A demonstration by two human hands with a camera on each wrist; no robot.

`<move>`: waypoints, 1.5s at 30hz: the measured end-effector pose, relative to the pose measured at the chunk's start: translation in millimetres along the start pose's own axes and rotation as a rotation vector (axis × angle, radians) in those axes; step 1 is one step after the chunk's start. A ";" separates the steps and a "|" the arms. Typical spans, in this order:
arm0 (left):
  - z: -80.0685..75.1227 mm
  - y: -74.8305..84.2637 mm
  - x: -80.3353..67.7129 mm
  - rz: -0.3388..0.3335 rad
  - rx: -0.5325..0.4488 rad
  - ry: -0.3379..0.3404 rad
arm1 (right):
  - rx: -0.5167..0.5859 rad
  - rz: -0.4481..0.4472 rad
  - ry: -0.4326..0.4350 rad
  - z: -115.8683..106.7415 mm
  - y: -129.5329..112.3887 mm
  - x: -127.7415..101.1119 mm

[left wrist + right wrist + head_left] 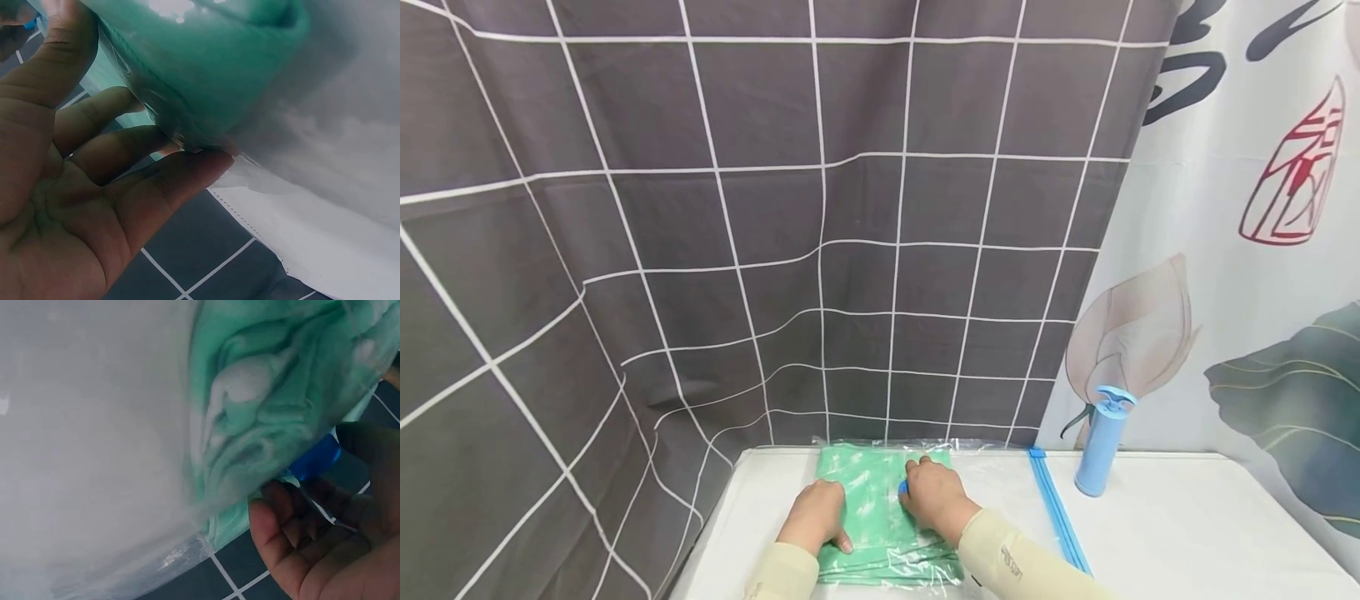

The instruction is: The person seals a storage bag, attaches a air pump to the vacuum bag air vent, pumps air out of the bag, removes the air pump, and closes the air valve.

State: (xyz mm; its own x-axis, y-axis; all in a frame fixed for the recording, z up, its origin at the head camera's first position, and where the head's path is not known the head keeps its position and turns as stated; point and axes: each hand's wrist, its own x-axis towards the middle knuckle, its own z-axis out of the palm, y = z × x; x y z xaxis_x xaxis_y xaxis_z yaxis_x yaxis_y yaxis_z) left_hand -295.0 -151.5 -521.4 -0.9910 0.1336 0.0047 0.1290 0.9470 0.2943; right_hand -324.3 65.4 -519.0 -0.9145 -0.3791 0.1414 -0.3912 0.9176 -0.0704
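We see even, bright light in head view w/ wide-angle bending at edges; both wrist views soft, blurred up close, glare on plastic bag (pixel 181 9).

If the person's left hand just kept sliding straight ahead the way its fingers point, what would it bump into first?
The left hand lies on the clear plastic bag holding green folded cloth, fingers pointing away. Straight on, it would likely cross the bag's far edge and meet the grey checked curtain behind the white table; depth is unclear.

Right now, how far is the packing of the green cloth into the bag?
Done: the folded green cloth lies inside the clear bag. In hand: both hands, left hand and right hand, press on it. Left: the blue pump stands unused beside it.
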 end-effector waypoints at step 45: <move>-3.2 -2.2 -1.4 -0.003 -0.014 -0.015 | 0.332 0.202 0.085 -41.0 115.0 -76.0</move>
State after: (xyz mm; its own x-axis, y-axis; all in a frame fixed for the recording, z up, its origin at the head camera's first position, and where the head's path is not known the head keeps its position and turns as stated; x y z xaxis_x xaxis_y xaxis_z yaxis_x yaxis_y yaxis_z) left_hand -294.1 -154.7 -518.9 -0.9908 0.1352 -0.0106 0.1254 0.9433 0.3073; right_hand -295.5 204.7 -497.4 -0.9701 -0.1709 0.1725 -0.2293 0.8787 -0.4187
